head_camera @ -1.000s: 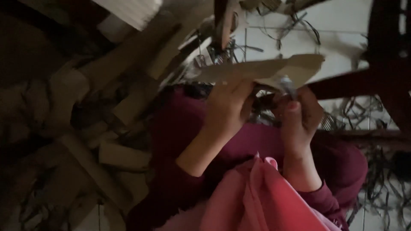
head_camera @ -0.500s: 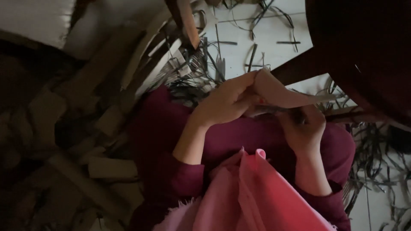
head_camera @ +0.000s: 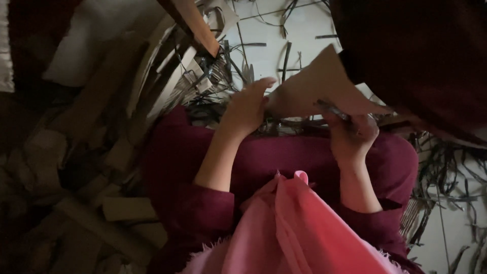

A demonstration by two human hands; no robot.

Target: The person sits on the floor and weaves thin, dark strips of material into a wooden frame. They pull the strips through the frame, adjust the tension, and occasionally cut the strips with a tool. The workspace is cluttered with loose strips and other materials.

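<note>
We are holding a tan cardboard sheet up above our maroon lap. Our left hand is pinching the sheet's left edge, fingers closed together on it. Our right hand is gripping a pair of scissors at the sheet's lower edge, fingers wrapped tight around the handles; we cannot tell how far the blades are biting in. Left of the sheet, cut cardboard pieces are lying heaped on the floor. Beyond the sheet, thin dark strips are lying scattered on the white tiles. A pink cloth is draping below our lap.
</note>
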